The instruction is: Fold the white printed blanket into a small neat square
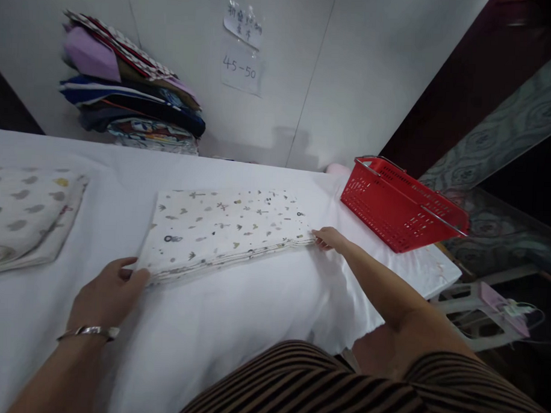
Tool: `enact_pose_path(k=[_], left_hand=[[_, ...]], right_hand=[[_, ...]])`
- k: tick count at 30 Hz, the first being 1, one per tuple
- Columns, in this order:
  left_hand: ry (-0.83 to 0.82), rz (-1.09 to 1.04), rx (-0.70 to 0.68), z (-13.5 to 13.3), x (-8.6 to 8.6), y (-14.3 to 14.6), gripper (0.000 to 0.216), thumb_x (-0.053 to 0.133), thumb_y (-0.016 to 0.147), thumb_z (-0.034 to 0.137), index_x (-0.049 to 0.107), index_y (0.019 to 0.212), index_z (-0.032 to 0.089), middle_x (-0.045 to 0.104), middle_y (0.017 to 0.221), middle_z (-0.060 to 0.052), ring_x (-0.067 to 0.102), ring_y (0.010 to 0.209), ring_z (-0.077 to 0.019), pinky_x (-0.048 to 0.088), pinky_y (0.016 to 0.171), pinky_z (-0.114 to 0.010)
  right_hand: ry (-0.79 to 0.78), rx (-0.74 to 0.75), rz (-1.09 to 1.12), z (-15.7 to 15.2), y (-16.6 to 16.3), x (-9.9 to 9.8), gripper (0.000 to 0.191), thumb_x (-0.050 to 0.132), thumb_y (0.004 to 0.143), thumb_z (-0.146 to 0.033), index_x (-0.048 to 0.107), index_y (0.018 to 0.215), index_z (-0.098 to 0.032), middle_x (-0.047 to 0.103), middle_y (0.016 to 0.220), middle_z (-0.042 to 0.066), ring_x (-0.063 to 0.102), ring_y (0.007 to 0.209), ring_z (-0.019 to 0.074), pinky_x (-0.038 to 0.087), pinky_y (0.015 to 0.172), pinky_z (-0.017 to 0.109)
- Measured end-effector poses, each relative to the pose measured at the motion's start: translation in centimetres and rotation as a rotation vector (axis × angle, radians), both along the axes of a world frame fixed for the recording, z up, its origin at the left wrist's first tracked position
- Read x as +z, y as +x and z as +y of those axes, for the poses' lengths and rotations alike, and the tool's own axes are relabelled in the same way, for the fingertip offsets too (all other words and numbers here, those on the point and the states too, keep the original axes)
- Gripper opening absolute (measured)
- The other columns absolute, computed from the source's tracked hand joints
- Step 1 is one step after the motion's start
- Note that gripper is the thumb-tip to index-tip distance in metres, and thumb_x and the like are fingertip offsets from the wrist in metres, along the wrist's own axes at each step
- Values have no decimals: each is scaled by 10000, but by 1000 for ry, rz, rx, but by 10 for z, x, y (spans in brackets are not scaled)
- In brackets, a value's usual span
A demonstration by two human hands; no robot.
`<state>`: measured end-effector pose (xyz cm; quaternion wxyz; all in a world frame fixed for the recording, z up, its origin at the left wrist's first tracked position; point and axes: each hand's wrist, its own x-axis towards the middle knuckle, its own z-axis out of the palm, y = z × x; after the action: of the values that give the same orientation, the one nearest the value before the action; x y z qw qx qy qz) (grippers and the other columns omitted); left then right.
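A folded white cloth [230,223] with small printed shapes lies flat on the table, its layers stacked along the near edge. At its near left corner, my left hand [112,291] pinches the cloth between thumb and fingers; a metal bracelet circles that wrist. My right hand [327,238] grips the near right corner, fingertips closed on the layered edge. Between the two hands the near edge runs fairly straight, higher on the right. The undersides of the fingers are hidden.
Another folded printed cloth [22,222] lies at the left on the white-covered table [235,325]. A pile of folded fabrics [135,87] stands at the back left by the wall. A red basket [402,205] with metal handles sits at the right end, near a plastic stool [484,310].
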<state>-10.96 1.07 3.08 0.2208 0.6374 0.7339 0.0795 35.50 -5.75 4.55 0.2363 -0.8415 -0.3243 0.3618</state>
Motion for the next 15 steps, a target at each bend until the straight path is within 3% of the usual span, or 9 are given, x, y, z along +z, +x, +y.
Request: enact_pose_path(k=[15], left_hand=[[-45,25,-18,-3,7,2,556,303,765,511,440,1219,220,626,1118,-55,597,945,-277,446,767,-344]], right_hand=[[-79,32,70,5,-1,-11,322,620,805,-402,499,637,-155,549,457,-17,496,374,80,348,368,179]])
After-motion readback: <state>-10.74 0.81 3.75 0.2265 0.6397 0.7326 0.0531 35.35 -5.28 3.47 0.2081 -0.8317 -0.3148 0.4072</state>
